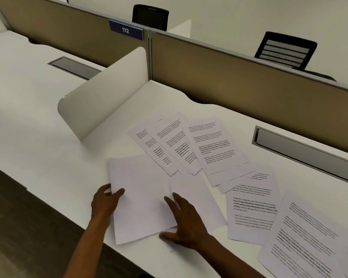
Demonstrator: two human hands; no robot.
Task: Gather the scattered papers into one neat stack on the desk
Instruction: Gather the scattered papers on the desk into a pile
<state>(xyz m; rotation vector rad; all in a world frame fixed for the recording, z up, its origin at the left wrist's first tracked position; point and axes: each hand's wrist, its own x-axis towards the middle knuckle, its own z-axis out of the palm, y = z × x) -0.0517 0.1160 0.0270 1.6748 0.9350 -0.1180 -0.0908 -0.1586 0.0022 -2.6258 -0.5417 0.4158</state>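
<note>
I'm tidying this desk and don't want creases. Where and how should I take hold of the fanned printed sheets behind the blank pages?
Judging by the pose, the fanned printed sheets converge at their near ends, close above the blank pages. Gripping that bunched near end, coming from the near desk edge, probably catches most sheets at once. The far ends splay apart, so a pinch there would likely catch only one sheet.

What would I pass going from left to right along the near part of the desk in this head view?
Left hand → blank sheets → right hand → printed page → blurred printed page at the right edge.
</note>
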